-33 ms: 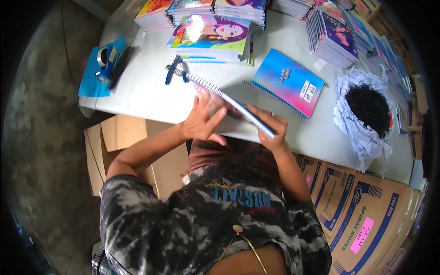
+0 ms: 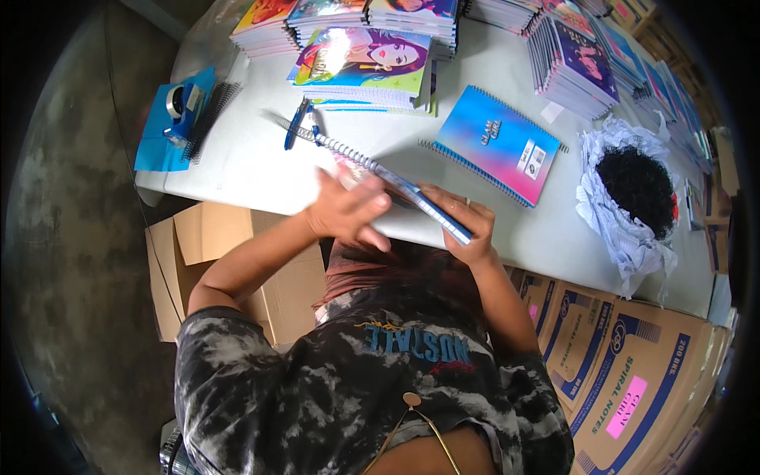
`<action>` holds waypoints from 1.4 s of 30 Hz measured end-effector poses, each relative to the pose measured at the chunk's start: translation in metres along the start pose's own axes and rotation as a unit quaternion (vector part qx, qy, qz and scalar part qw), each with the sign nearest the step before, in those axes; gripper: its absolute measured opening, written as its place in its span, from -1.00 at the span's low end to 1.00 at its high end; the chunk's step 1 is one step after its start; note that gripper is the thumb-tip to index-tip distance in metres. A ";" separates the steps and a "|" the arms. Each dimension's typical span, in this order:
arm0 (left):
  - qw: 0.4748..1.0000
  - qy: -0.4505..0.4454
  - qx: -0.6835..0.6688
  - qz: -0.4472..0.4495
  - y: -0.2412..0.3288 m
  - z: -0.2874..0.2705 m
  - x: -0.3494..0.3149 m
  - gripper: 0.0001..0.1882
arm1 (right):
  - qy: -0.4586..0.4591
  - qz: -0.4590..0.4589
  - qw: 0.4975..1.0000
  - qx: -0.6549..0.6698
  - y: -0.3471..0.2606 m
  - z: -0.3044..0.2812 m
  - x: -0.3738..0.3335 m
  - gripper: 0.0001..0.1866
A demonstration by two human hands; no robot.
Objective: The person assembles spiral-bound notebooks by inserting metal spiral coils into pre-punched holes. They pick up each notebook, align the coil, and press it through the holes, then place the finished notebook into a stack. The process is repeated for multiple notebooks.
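Observation:
A spiral notebook (image 2: 427, 201) is held tilted over the table's front edge. My right hand (image 2: 469, 222) grips its lower right end, fingers on the far side and thumb underneath. Its wire coil runs to the upper left, and the loose end (image 2: 277, 120) sticks out past the pages, smeared by motion. My left hand (image 2: 348, 209) is beside the coil side with its fingers spread, partly blurred; whether it touches the cover, I cannot tell. Close to the coil's end lies a small blue tool (image 2: 296, 125), its kind unclear. A blue and pink spiral notebook (image 2: 500, 142) lies to the right.
Stacked notebooks (image 2: 360, 67) line the far side of the white table (image 2: 237, 170). On the left, a tape dispenser (image 2: 180, 119) rests on a blue sheet. Crumpled white wrapping (image 2: 606, 206) holds a black tangled mass (image 2: 633, 190). Cardboard boxes (image 2: 237, 237) stand below.
The fingers of my left hand have shifted slightly and are more blurred. The coil's loose end has moved a little to the left. My right hand keeps its grip.

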State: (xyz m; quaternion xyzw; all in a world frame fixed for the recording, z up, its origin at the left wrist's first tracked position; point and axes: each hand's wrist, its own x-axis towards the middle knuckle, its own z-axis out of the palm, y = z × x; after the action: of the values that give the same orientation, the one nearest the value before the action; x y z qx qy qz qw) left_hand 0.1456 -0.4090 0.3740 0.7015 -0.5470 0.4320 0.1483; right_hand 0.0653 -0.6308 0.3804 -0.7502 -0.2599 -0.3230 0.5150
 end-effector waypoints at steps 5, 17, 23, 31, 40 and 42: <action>0.971 -0.028 -0.027 -0.237 -0.002 0.015 -0.009 0.12 | -0.025 0.029 0.999 0.018 -0.009 0.010 0.003 -0.62; 0.998 -0.015 -0.038 0.041 0.022 0.001 0.011 0.15 | -0.005 0.015 1.000 0.008 0.004 0.015 0.007 -0.59; 0.998 0.018 -0.063 0.002 0.028 0.013 0.015 0.02 | 0.015 0.058 0.997 0.050 -0.007 0.022 0.009 -0.51; 0.973 -0.123 -0.197 0.001 0.049 0.004 0.015 -0.11 | -0.018 0.064 0.996 0.057 0.002 0.027 0.013 -0.47; 0.986 -0.047 -0.156 0.023 0.062 0.011 0.014 0.04 | -0.013 0.076 0.993 0.092 0.002 0.026 0.019 -0.47; 0.999 0.017 -0.013 -0.027 0.043 0.013 0.026 0.04 | -0.046 0.099 0.992 0.061 -0.007 0.026 0.017 -0.45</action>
State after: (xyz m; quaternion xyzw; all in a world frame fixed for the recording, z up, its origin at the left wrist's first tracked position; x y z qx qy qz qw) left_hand 0.1139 -0.4498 0.3749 0.7068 -0.5310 0.4320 0.1785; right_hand 0.0767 -0.6033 0.3905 -0.7537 -0.2269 -0.2191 0.5766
